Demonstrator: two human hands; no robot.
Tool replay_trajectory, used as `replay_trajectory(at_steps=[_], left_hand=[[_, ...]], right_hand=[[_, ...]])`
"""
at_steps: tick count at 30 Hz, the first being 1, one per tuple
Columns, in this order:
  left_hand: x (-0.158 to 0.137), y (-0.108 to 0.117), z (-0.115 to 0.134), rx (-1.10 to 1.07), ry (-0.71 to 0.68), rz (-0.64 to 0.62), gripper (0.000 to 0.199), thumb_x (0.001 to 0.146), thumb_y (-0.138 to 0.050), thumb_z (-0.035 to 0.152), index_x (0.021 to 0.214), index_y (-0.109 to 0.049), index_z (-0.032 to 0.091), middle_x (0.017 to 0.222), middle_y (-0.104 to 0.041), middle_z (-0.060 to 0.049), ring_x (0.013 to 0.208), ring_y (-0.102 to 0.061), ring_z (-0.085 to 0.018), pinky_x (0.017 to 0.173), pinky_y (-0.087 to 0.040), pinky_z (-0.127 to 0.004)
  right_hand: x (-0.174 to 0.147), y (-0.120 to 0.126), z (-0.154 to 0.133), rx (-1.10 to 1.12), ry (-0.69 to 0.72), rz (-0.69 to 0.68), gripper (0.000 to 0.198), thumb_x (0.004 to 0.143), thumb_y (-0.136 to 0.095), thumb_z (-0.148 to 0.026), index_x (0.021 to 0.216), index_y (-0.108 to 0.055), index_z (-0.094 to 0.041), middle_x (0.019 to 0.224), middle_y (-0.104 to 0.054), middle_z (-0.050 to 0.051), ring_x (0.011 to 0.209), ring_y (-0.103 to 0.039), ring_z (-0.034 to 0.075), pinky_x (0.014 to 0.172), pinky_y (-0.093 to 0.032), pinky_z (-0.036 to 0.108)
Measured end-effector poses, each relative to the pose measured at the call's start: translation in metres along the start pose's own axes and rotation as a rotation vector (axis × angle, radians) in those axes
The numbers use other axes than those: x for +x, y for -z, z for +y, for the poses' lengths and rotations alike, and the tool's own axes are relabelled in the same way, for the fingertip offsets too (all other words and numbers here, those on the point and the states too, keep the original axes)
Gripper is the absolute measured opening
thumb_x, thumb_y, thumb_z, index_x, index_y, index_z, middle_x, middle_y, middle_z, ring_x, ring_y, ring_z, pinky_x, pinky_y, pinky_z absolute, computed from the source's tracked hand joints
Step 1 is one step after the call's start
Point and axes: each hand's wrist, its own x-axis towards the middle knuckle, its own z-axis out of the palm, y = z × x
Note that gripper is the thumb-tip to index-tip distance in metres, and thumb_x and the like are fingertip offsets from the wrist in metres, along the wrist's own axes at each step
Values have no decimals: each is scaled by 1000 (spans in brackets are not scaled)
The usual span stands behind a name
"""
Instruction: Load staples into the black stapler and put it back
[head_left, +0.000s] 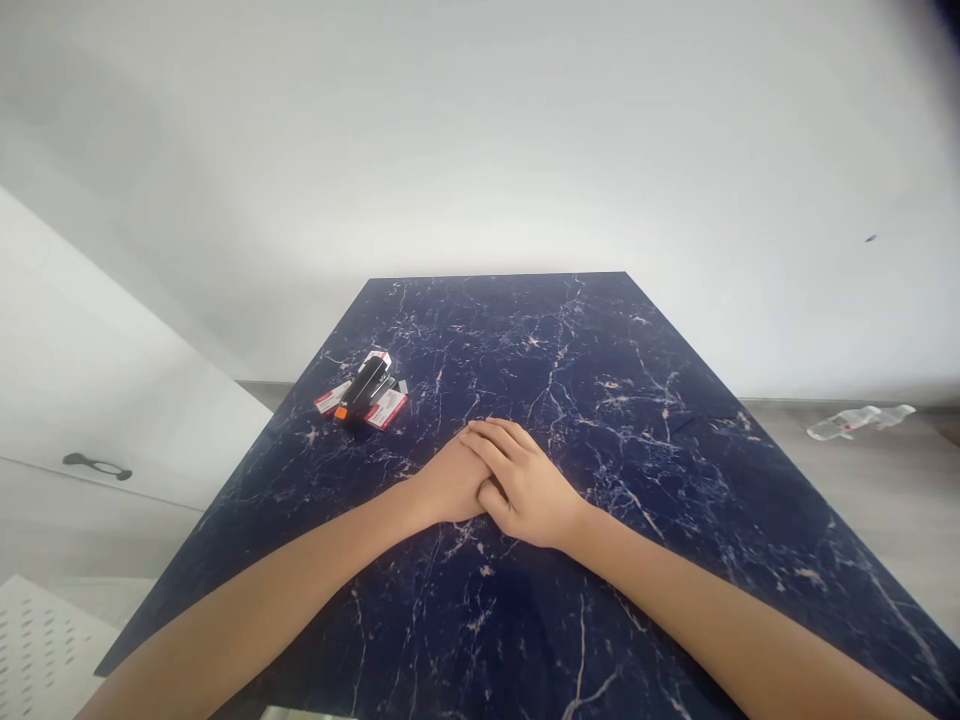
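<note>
Hands: both at the middle of the frame, over the dark blue veined table (660, 420). Right hand (529, 490) lies across the left hand (454, 475), its fingers bent and closed loosely over it; it has hold of the left hand only, as far as can be seen. Left hand: fingers mostly covered by the right; how far open, and whether anything is inside, cannot tell.

Objects: black stapler (by its look) (366, 385) with an orange end, left of centre in the frame, tilted among small red-and-white boxes (388, 408); exact box count unclear. Both hands are apart from this group, the left being nearer.

Surroundings: clear plastic bottle (859, 422) lying on the floor, right edge of frame. Dark handle (97, 466) on a white cabinet front, lower left.
</note>
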Motion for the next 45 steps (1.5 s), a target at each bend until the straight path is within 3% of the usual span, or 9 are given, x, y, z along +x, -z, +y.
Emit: replay_trajectory(at_steps=[6,15,33,45], left_hand=[[-1,-1,-2,-24,30,-19,51,95,-54,25,143,-52,10,139,-61,-20,127,-58,-35,109,-46,-55],[-2,-1,0,-7,77,-31,45,93,-56,25,137,-57,12,139,-61,-19,125,-60,-35,106,-49,-54],[-2,-4,-2,-17,21,40,43,93,-56,23,135,-58,14,136,-63,-17,121,-61,-35,104,-50,-56],[-1,3,1,-47,17,17,30,93,-54,21,120,-65,13,124,-68,-16,111,-65,-32,96,-54,-51]], right_hand=[[0,0,0,0,-1,4,59,89,-48,-19,148,-49,-13,153,-50,16,142,-41,36,118,-38,63],[1,1,-1,-9,-2,-10,61,88,-49,-18,149,-48,-12,153,-50,17,143,-41,36,119,-38,61],[1,1,-1,-16,8,2,61,88,-48,-17,149,-48,-13,151,-51,16,142,-42,35,119,-39,61],[1,1,-1,-13,8,6,61,88,-49,-17,149,-48,-13,152,-51,17,142,-43,36,118,-39,63]])
